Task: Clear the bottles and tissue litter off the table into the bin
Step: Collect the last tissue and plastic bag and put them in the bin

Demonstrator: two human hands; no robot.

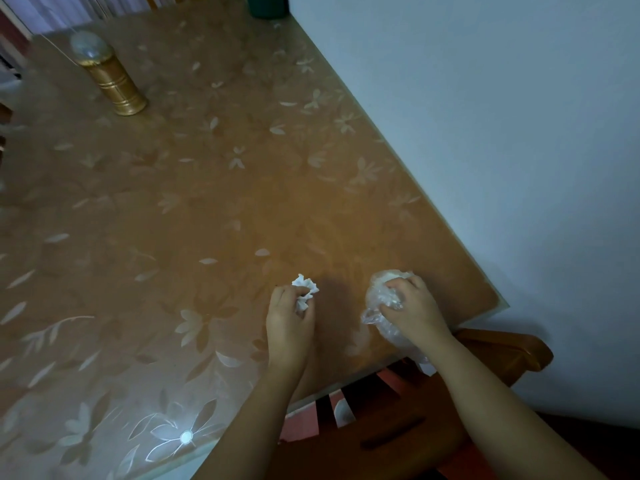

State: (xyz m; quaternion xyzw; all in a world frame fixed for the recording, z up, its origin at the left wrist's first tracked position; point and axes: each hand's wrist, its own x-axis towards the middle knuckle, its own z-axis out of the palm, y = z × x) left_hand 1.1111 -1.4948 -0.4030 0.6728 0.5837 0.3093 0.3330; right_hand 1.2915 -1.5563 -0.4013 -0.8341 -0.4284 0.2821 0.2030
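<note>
My left hand (289, 318) is closed around a crumpled white tissue (304, 289), which sticks out past the fingers just above the table (194, 202). My right hand (412, 304) grips a crumpled clear plastic bag (379, 289) with something pale inside, near the table's right front corner. Part of the bag trails under my wrist. No bottle and no bin are in view.
A gold cylindrical container with a clear domed lid (107, 76) stands at the table's far left. A dark green vessel (268, 5) sits at the far edge by the wall (502, 116). A wooden chair (502, 348) stands below the table's front right corner.
</note>
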